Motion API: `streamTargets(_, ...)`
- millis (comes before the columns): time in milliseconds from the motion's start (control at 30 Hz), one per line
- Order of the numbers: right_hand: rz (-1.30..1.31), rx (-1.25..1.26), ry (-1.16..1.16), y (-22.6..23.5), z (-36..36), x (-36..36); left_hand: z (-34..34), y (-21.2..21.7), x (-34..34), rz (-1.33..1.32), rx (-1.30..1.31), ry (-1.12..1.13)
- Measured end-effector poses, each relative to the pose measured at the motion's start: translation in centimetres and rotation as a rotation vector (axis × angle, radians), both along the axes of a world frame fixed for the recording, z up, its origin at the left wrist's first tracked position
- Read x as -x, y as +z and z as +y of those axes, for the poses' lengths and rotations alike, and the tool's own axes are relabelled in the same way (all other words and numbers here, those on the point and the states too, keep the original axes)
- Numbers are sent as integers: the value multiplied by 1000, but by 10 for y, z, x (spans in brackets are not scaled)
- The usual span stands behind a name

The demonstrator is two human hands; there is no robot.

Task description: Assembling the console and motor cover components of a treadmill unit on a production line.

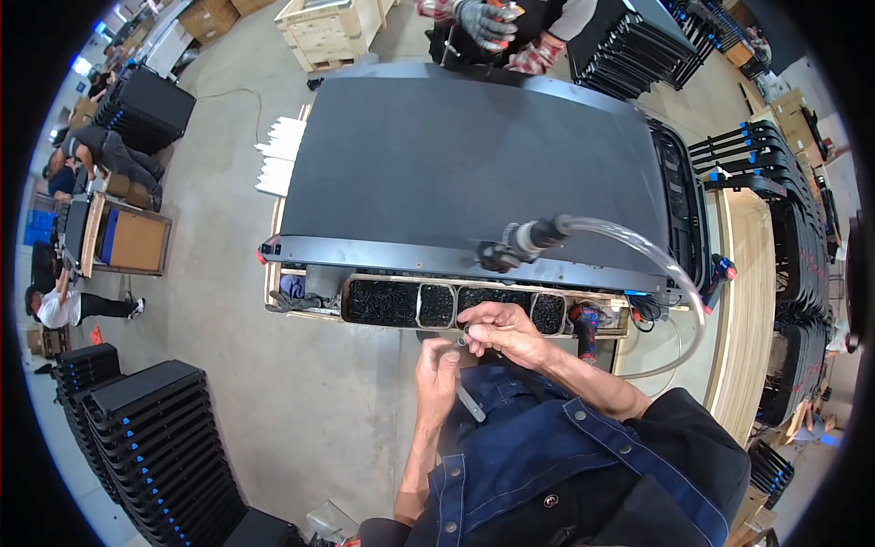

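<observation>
My left hand (439, 374) is closed on a slim silver metal tool (471, 406), which slants down toward my apron (538, 447); its exact kind I cannot make out. Close beside it, my right hand (506, 335) pinches something small near the tool's upper end, largely hidden by the fingers. Both hands are just in front of a row of bins of black hardware: a long bin (383, 303), a small bin (437, 305), and more to the right. Beyond the bins lies a large black panel (474, 164) with grey metal side rails (365, 250).
A black tool (524, 244) on a clear hose (674, 264) sits over the near rail. A power drill (586, 328) hangs right of the bins. Across the panel, a co-worker's gloved hand (483, 23) holds something orange. Stacked black frames (164, 438) stand at left.
</observation>
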State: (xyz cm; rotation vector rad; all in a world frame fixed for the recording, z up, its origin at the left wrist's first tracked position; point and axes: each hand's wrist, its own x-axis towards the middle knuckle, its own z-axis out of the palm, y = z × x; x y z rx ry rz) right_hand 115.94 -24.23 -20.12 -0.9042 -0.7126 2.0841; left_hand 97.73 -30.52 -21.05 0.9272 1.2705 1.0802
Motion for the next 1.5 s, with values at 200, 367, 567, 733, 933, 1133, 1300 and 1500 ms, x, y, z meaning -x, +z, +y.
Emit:
streamTargets(200,19,-131,-15,21,-16,-39,-4,23,-37,48,-102,-20)
streamTargets(367,-215,-312,-179,37,-29,-40,-9,35,-56,70,-122,39)
streamTargets(567,-486,-821,-366,50,-32,-27,-6,52,-69,65,-223,145)
streamTargets(733,-593,-755,-510,40,-35,-2,8,39,-69,385,-435,245)
streamTargets(933,-954,-1001,-189,32,-5,-12,45,21,-43,58,-218,102)
streamTargets(1133,-1034,-498,-189,25,15,-42,85,-82,-31,-343,401,-121)
streamTargets(1300,-848,-575,-438,71,60,-21,124,-166,-40,-882,685,-239)
streamTargets(1500,-591,-702,-210,58,121,-9,163,-168,-71,-1101,761,-325)
